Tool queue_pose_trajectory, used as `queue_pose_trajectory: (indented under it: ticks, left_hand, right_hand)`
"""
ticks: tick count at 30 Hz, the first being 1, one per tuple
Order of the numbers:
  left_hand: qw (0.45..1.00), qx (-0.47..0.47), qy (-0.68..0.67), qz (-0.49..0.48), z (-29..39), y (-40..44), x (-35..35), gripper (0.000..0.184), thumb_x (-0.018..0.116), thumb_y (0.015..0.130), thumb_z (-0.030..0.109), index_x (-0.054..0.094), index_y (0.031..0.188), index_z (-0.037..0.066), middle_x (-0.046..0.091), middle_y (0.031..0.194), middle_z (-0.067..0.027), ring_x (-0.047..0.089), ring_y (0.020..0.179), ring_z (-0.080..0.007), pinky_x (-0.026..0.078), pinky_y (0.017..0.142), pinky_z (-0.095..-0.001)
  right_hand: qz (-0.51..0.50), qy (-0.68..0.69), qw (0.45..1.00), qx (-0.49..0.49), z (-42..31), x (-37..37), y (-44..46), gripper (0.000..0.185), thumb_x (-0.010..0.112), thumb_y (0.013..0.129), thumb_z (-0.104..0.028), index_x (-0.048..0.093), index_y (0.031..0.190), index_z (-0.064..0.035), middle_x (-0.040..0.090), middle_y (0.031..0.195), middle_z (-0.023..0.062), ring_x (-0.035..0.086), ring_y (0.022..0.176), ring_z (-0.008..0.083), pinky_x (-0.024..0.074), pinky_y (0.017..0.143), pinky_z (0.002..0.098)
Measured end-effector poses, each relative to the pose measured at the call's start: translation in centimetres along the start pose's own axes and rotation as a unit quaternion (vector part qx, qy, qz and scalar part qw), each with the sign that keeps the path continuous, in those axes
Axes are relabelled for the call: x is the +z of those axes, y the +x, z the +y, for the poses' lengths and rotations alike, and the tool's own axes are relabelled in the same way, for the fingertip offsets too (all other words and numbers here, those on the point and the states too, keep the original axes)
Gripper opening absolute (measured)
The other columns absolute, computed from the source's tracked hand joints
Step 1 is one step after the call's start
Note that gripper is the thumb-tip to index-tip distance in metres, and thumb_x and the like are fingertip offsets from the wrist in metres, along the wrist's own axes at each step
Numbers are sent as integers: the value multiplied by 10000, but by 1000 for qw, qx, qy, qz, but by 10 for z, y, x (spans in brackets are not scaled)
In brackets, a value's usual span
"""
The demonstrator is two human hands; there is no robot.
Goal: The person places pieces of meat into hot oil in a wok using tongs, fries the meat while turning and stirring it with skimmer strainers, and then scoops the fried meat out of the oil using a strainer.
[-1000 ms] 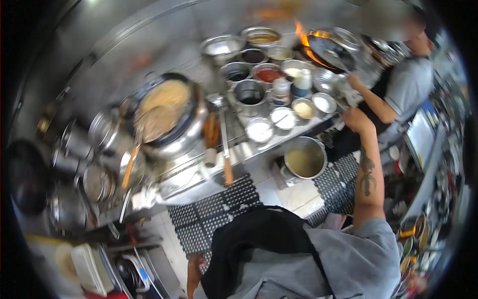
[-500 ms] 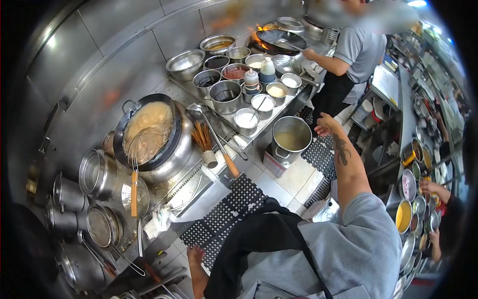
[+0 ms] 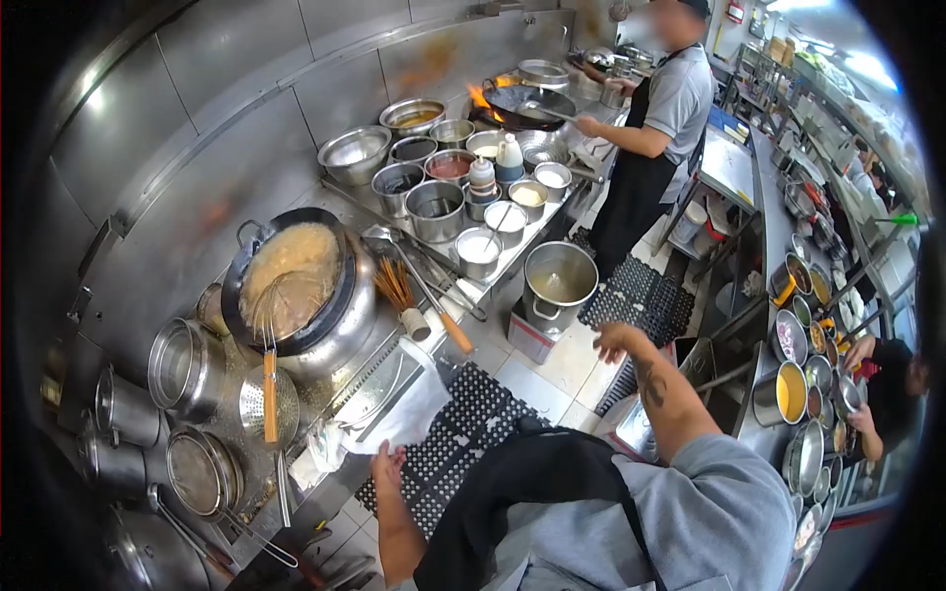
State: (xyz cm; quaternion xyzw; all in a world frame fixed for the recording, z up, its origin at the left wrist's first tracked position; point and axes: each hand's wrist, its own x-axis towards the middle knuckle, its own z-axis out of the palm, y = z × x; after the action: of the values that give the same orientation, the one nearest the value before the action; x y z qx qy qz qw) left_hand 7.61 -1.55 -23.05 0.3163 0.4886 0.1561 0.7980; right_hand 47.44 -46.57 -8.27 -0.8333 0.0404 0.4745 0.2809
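Observation:
My left hand (image 3: 388, 465) is low in the middle, fingers apart, at the lower edge of a white cloth (image 3: 414, 399) hanging over the counter front. Whether the fingertips touch the cloth I cannot tell. My right hand (image 3: 617, 342) is stretched out over the floor with loose fingers and holds nothing. Nearest to it is a steel pot (image 3: 561, 278) of cloudy liquid on a low stand. Left of the cloth, a wok (image 3: 236, 295) holds frothy, light brown liquid, and a wooden-handled wire skimmer (image 3: 270, 394) rests in it.
Several steel containers of sauces and powders (image 3: 434, 210) line the counter. A bamboo brush (image 3: 402, 291) and a ladle (image 3: 454, 333) lie beside the wok. Further back, a co-worker (image 3: 670, 118) handles a flaming wok (image 3: 532, 104). A prep counter (image 3: 761, 394) runs along the right.
My left hand has risen to the cloth's lower edge. My right hand has come down and nearer, away from the co-worker. The view has shifted, showing more of the right side.

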Motion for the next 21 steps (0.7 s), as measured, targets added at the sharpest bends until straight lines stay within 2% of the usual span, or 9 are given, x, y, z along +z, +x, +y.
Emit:
queue_pose_trajectory:
  ticks: [2, 7, 9, 10, 11, 14, 16, 18, 21]
  left_hand:
    - [998, -8, 28, -58, -9, -5, 3, 295, 611, 796, 167, 458, 1024, 59, 566, 760, -92, 581, 581, -214, 489, 486, -315]
    - [996, -10, 84, 9, -40, -20, -6, 286, 595, 785, 123, 459, 1025, 46, 550, 737, -87, 542, 522, -200, 480, 462, -327]
    - [993, -23, 111, 21, -43, -34, -6, 287, 594, 784, 120, 457, 1024, 40, 545, 728, -86, 544, 524, -195, 482, 458, -323]
    - [989, -42, 135, 35, -45, -45, -5, 288, 593, 784, 118, 455, 1022, 34, 541, 720, -85, 546, 526, -190, 483, 455, -318]
    - [990, -40, 134, 35, -46, -55, -2, 288, 593, 784, 118, 455, 1022, 34, 541, 720, -85, 546, 526, -190, 483, 455, -318]
    - [962, -13, 272, -9, -51, -83, 5, 273, 596, 784, 120, 447, 990, 19, 534, 709, -85, 553, 527, -185, 486, 431, -305]
    - [948, -63, 310, 26, -63, -96, 14, 231, 588, 790, 124, 437, 925, 10, 536, 706, -96, 554, 505, -185, 481, 399, -291]
    - [944, -43, 319, 68, -72, -110, 24, 200, 574, 785, 110, 437, 894, 13, 531, 700, -99, 546, 489, -186, 477, 392, -290]
    - [952, 16, 256, 167, -83, -112, 36, 117, 514, 757, 59, 442, 840, 20, 517, 686, -106, 521, 457, -190, 469, 381, -291]
  right_hand:
    - [41, -19, 999, 23, 0, -6, 2, 268, 541, 801, -139, 481, 1017, 10, 614, 731, 176, 607, 521, 259, 512, 417, 386]
    - [120, -147, 968, -165, -96, -114, -39, 153, 529, 774, -148, 608, 784, -17, 575, 530, 103, 587, 456, 206, 461, 369, 329]
    - [255, -273, 887, -270, -157, -137, -149, 172, 573, 749, -213, 626, 821, -66, 598, 606, 103, 579, 470, 200, 471, 439, 327]
    - [409, -364, 739, -392, -162, -156, -162, 174, 582, 741, -225, 613, 771, -56, 613, 653, 120, 609, 593, 247, 490, 552, 338]
    - [421, -330, 757, -375, -181, -161, -212, 166, 591, 723, -214, 604, 761, -53, 622, 714, 130, 608, 690, 270, 481, 612, 338]
    - [399, -228, 707, -537, -195, -186, -270, 78, 577, 727, -115, 583, 777, -56, 576, 677, 138, 585, 635, 270, 453, 563, 353]
    - [388, -306, 669, -555, -199, -200, -235, 92, 581, 728, -127, 585, 786, -56, 588, 699, 123, 587, 656, 275, 455, 578, 358]
    - [269, -399, 734, -479, -203, -198, -197, 237, 616, 708, -196, 597, 891, -48, 607, 751, 134, 600, 723, 286, 464, 613, 373]
    - [313, -385, 737, -459, -202, -226, -166, 409, 624, 702, -213, 556, 1071, -50, 616, 761, 156, 604, 739, 302, 473, 632, 389]
